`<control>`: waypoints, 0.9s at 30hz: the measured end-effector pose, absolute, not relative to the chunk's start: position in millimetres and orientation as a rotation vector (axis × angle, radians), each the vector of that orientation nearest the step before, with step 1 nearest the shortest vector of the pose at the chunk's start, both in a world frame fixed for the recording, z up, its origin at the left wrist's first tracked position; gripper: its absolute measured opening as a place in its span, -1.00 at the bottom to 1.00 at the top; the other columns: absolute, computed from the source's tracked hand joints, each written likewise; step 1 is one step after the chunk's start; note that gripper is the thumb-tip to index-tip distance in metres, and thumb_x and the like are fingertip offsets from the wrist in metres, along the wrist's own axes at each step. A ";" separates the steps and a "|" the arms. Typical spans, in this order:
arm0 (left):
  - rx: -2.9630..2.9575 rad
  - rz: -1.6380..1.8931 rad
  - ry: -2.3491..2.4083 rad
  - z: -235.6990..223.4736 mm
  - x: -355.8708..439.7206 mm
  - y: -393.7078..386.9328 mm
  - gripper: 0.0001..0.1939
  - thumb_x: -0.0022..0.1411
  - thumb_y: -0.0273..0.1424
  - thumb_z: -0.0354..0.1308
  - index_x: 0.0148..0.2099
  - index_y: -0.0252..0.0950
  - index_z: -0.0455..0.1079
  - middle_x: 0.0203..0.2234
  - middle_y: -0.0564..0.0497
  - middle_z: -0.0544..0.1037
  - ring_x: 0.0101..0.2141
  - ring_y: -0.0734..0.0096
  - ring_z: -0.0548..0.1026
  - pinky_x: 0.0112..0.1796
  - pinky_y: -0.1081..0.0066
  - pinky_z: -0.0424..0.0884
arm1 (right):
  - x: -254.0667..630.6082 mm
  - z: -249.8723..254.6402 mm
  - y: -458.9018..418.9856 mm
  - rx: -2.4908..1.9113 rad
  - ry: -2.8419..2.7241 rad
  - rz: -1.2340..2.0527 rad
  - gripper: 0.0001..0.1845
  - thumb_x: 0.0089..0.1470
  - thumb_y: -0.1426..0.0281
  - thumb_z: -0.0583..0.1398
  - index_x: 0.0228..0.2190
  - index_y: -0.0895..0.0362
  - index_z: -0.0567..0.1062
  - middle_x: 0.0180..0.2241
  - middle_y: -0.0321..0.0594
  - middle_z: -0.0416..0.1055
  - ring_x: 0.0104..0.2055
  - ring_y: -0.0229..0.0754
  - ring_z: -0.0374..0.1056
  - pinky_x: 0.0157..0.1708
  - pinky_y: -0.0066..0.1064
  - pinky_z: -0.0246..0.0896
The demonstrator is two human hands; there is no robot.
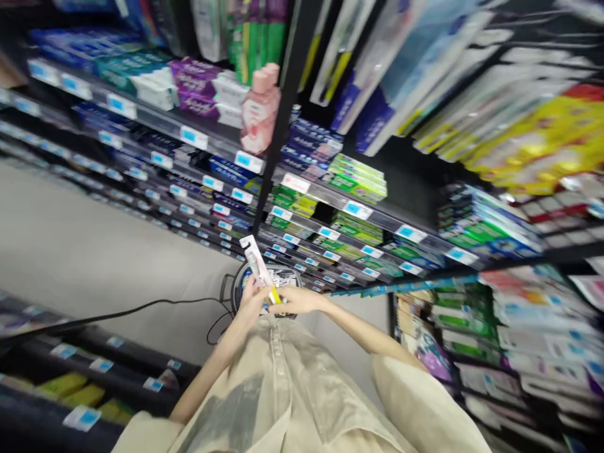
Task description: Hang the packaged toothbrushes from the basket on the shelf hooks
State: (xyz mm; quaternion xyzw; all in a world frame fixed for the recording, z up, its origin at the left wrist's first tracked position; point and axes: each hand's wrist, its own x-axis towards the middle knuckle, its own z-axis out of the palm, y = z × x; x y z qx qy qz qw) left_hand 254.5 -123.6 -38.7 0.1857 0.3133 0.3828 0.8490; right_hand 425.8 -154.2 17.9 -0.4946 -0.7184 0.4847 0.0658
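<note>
Both hands, left hand and right hand, clamp fingers on a packaged toothbrush above the basket, apparently mid-inspection; shelving it needs steady aim

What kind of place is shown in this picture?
Most likely a shop aisle for dental care goods. The shelves hold stacked toothpaste boxes behind blue price labels, with hanging packs to the right. Both hands, left hand and right hand, hold a packaged toothbrush.
</note>
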 end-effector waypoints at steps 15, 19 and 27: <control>1.089 0.455 0.673 -52.2 253.6 -137.6 -0.53 0.19 -0.01 0.30 -0.05 -0.27 0.47 -0.18 -0.14 0.69 -0.16 0.08 0.65 -0.06 0.19 0.55 | 545.3 64.7 -193.5 -1.509 -0.649 0.930 -0.53 -0.05 -0.04 0.26 -0.31 0.07 0.37 -0.62 -0.44 0.26 -0.73 -0.36 0.06 -0.80 -0.49 -0.05; 1.130 0.378 0.646 -60.2 248.9 -133.6 -0.50 0.19 0.03 0.29 -0.05 -0.27 0.48 -0.24 -0.13 0.69 -0.21 0.10 0.64 -0.11 0.21 0.55 | 597.2 117.1 -217.2 -1.335 -0.400 0.473 -0.53 0.01 -0.03 0.26 -0.42 0.02 0.20 -0.68 -0.58 -0.04 -0.75 -0.44 -0.19 -0.81 -0.56 -0.20; 1.143 0.366 0.650 -66.1 242.9 -127.8 -0.51 0.16 0.04 0.29 -0.07 -0.26 0.47 -0.25 -0.11 0.68 -0.21 0.09 0.62 -0.11 0.22 0.53 | 680.0 193.5 -216.7 -1.198 -0.469 -0.168 -0.50 0.09 -0.05 0.28 -0.41 0.03 0.19 -0.60 -0.58 -0.03 -0.72 -0.47 -0.10 -0.73 -0.59 -0.18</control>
